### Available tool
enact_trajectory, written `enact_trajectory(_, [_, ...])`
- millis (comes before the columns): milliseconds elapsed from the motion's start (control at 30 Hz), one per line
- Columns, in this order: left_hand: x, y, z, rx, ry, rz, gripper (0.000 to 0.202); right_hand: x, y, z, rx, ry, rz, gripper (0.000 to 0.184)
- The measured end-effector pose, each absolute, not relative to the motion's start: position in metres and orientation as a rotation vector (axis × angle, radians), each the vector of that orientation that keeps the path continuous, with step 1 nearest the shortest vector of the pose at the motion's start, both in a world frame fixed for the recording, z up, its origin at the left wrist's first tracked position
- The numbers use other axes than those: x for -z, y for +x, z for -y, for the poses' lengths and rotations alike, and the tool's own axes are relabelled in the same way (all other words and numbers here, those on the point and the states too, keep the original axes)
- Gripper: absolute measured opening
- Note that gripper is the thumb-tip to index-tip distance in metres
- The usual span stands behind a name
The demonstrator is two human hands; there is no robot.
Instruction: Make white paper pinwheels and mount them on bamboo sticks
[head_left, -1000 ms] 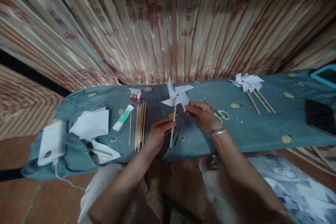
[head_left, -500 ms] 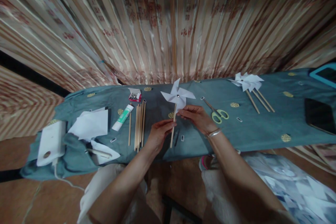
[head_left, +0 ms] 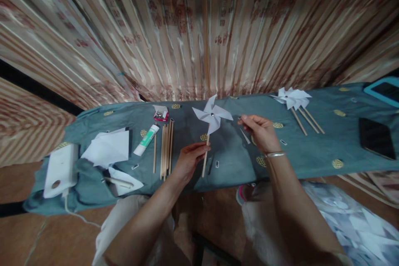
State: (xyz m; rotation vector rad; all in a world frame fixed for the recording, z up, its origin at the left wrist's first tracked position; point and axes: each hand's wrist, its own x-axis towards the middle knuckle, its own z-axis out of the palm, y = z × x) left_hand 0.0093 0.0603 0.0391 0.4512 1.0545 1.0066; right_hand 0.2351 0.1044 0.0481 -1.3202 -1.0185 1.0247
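A white paper pinwheel (head_left: 213, 115) with a metal pin at its centre stands on a wooden stick. My left hand (head_left: 190, 158) pinches the lower part of that stick. To the right, my right hand (head_left: 260, 131) is closed over the scissors (head_left: 245, 136); a pale blade shows below the fingers, and the handles are mostly hidden by the hand. Under the pinwheel's stick, a thin dark pen-like item (head_left: 210, 165) lies on the cloth.
On the left are wooden sticks (head_left: 166, 149), a glue stick (head_left: 146, 139), a red box of pins (head_left: 161, 114), paper sheets (head_left: 107, 148) and a white power strip (head_left: 60, 170). Finished pinwheels (head_left: 293, 97) and a dark phone (head_left: 376, 138) lie right. A curtain (head_left: 193, 29) hangs behind.
My right hand has left the pinwheel and moved right, onto the scissors, whose blade has shifted. My left hand still holds the pinwheel's stick in nearly the same place.
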Motion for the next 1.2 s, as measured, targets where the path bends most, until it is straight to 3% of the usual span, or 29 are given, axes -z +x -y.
enact_trajectory(100, [-0.037,0.011,-0.058,-0.966,0.465,-1.05,0.043,-0.046,0.234,-0.107,-1.024,-1.277,1.013,0.038])
enact_trajectory(433, [-0.035,0.014,-0.054,-0.906,0.513,-1.035,0.04,-0.051,0.217,-0.11,-1.479,-1.048,0.864,0.052])
enact_trajectory(667, [-0.034,0.014,-0.056,-0.913,0.503,-1.059,0.044,-0.05,0.214,-0.11,-1.498,-1.046,0.827,0.038])
enact_trajectory(1200, [-0.038,0.015,-0.058,-0.946,0.485,-1.088,0.044,-0.05,0.204,-0.106,-1.579,-0.98,0.802,0.042])
